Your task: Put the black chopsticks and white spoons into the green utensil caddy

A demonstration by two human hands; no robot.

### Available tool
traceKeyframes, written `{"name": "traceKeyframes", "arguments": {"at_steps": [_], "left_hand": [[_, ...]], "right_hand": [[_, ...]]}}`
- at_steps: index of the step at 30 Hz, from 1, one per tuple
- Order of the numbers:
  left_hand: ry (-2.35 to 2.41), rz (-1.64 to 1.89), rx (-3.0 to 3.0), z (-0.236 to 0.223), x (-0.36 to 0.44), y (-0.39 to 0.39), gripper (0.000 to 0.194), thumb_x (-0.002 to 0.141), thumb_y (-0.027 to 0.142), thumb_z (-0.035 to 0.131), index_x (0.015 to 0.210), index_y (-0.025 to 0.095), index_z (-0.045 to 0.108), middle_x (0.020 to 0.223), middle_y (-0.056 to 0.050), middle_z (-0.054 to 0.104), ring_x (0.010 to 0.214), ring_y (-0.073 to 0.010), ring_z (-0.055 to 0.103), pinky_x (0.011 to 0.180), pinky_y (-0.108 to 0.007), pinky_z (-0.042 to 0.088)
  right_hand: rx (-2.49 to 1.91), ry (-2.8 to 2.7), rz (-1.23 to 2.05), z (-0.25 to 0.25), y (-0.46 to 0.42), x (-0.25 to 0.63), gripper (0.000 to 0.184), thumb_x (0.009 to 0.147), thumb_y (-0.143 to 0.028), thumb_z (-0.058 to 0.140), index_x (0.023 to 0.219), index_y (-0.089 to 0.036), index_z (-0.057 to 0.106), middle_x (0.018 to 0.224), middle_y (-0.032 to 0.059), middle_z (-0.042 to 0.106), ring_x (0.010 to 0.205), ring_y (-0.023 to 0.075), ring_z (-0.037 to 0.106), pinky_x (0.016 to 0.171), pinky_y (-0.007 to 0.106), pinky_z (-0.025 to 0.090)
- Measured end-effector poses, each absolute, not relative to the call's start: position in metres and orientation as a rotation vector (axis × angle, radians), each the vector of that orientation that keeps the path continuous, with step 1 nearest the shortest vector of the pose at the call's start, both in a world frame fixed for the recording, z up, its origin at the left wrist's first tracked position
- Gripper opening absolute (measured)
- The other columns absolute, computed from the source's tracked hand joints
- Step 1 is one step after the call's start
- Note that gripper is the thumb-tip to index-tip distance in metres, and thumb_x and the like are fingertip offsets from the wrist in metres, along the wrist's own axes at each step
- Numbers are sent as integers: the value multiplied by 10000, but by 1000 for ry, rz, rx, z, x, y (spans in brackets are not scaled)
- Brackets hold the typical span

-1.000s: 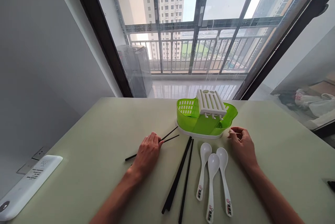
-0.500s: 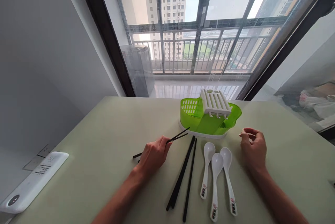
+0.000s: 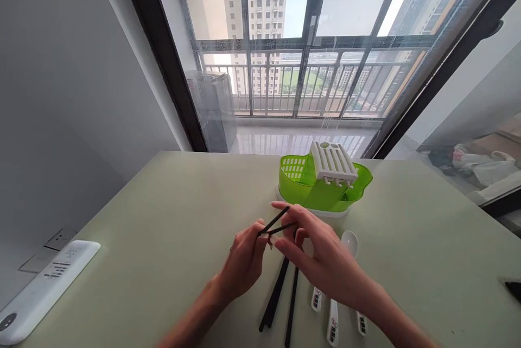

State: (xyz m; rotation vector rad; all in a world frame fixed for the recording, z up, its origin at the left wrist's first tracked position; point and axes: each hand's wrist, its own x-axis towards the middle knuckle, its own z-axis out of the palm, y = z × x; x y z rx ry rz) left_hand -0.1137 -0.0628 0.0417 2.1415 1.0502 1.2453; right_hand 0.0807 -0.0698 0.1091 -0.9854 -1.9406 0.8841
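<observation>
Two chopsticks (image 3: 277, 219) sit clamped in the left hand (image 3: 244, 261). The right hand (image 3: 319, 250) hangs beside their tips, fingers apart, near the rack (image 3: 321, 196).

Home interior, apparently a high-rise flat. Plain pale-grey wall (image 3: 73, 93) with flush rectangular socket plate (image 3: 61, 238). Dark-framed glass partition (image 3: 165, 60) facing an enclosed balcony: glossy white tiled floor (image 3: 280, 144), grey metal railing (image 3: 268, 84). Outside: beige multi-storey tower with rows of small windows (image 3: 266, 11); flat green field (image 3: 301, 77), far below. Domestic evidence, at smooth pale-green tabletop (image 3: 195, 190): slender black chopsticks (image 3: 277, 293), glossy white spoons with printed handles (image 3: 350, 242), bright green plastic basket with white slatted rack (image 3: 299, 190).
</observation>
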Motion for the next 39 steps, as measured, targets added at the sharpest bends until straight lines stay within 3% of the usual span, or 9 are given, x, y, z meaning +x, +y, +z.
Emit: {"name": "traceKeyframes", "arguments": {"at_steps": [2,5,7,18,23,29,34,39], "left_hand": [[1012,1220,2090,41,-112,-65,275,1092,270,300,895,220,486,809,-10,597,690,-136,523,693,-257,462],[1013,1184,2052,36,-112,-65,328,1098,319,267,889,216,498,792,-15,602,688,-145,521,708,-274,468],[1033,1160,2062,31,-111,-64,372,1098,344,250,854,214,500,765,-16,587,686,-151,510,718,-285,467],[966,985,2145,22,-111,-55,455,1092,283,285,702,209,507,783,-31,626,852,-176,560,908,-328,455],[1029,1032,2127,17,-110,-54,476,1095,299,301,684,204,520,814,-38,638,846,-172,562,896,-323,470],[1059,1025,2104,16,-108,-53,472,1094,290,312,686,209,535,787,-24,650,847,-175,571,901,-337,464],[1095,1011,2080,17,-109,-50,405,1087,281,347,776,212,598,863,-27,722,874,-176,617,925,-337,466],[1137,953,2061,13,-108,-48,424,1087,316,353,766,215,611,855,-31,734,889,-186,638,938,-344,476]], "right_hand": [[-952,-1927,851,119,-65,68,198,1040,-379,536,1152,-247,633,961,21,638,719,124,597,662,251,522],[-930,-1931,746,132,-60,58,317,1075,-351,448,816,-221,578,801,2,574,687,126,556,652,259,455],[-935,-1954,668,138,-57,55,366,1084,-340,421,746,-224,502,756,-10,532,642,121,503,627,263,409],[-1016,-2073,592,150,-43,51,401,1088,-376,409,714,-236,366,710,-28,493,594,124,421,607,273,343],[-1021,-2035,542,142,-49,51,314,1068,-352,464,776,-236,460,764,-17,529,638,134,464,626,273,373],[-1025,-1985,497,142,-51,57,349,1090,-364,390,797,-234,528,807,10,560,660,143,520,637,284,391],[-1034,-1881,443,164,-39,76,414,1085,-448,409,781,-228,585,772,13,585,660,144,550,627,279,418],[-1070,-1615,445,204,-13,104,424,1047,-540,477,804,-222,619,645,-23,537,538,117,511,539,261,403]]}}
